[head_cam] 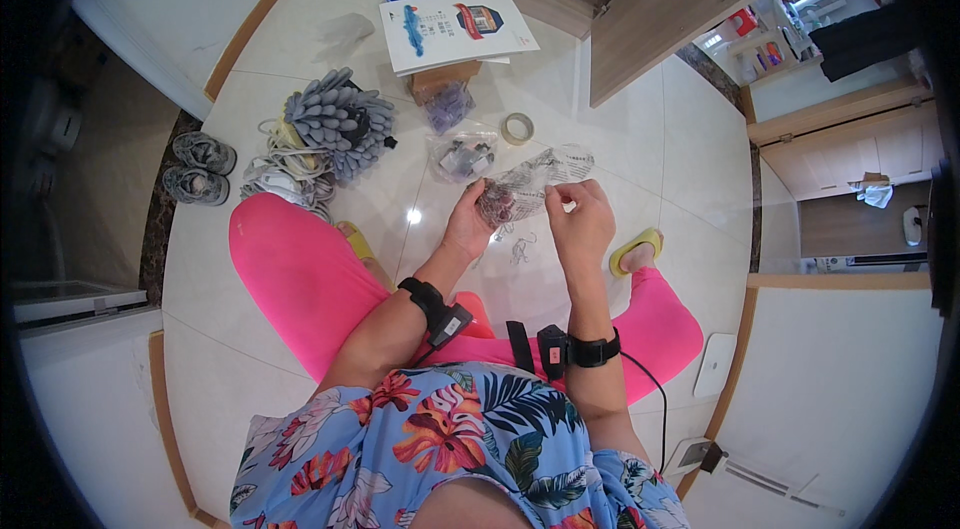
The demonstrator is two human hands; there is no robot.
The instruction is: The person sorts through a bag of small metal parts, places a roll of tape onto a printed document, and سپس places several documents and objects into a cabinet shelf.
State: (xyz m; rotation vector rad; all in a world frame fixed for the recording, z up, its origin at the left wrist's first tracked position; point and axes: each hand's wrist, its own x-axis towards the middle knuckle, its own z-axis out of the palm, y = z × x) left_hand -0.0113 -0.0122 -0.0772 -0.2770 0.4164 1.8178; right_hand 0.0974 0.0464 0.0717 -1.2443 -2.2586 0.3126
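My left hand point(469, 221) grips the lower end of a clear plastic bag point(551, 167) printed with dark writing. Dark reddish contents point(501, 205) bunch up in that end, too blurred to name. Thumb and forefinger of my right hand point(583, 217) pinch the bag's near edge, to the right of the contents. On the tiles just beneath lie small thin pieces point(519, 250), perhaps twisted ties. Beyond the bag rest a clear zip bag of small parts point(463, 156) and a roll of tape point(517, 129).
A white book point(457, 33) lies over a cardboard box point(435, 82), with a purple plastic packet point(450, 107) before it. Leftward are a grey chenille duster point(337, 116), coiled white cables point(285, 176) and grey shoes point(199, 167). An open cabinet door point(675, 11) juts out ahead right.
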